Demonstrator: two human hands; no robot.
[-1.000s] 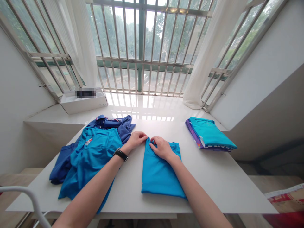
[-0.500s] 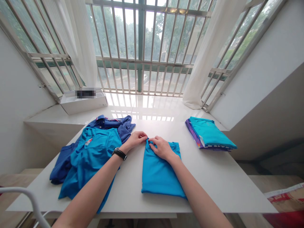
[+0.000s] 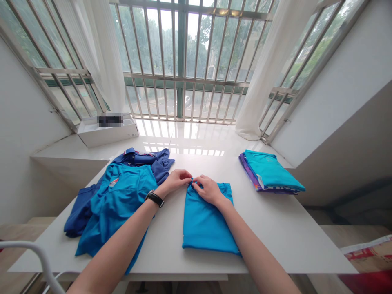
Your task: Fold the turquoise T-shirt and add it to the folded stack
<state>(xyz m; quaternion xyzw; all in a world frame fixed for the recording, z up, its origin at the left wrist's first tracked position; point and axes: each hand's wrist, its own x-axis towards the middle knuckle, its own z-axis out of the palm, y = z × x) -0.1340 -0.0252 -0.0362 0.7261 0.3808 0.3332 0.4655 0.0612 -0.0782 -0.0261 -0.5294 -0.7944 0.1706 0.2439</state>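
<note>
A folded blue shirt [image 3: 208, 224] lies flat on the white table in front of me. My left hand [image 3: 178, 178], with a black watch on its wrist, pinches the shirt's far left corner between thumb and fingers. Right beside it, my right hand [image 3: 208, 188] grips the same far edge with bent fingers, its palm over the cloth. To the left, a loose blue shirt [image 3: 122, 204] lies unfolded over a navy polo shirt [image 3: 134, 157]. A stack of folded clothes [image 3: 272, 171], turquoise on top and purple below, sits at the right.
The white table [image 3: 275, 241] reaches to a window sill. On the sill at left stands an open white box [image 3: 113, 134]. White curtains [image 3: 260, 90] hang before the barred window. A grey curved tube [image 3: 39, 257] is at lower left, and a red-printed bag [image 3: 370, 257] at lower right.
My left hand has shifted slightly to the right, and the pinched corner of the folded shirt has moved with it towards my right hand. The other clothes stay put.
</note>
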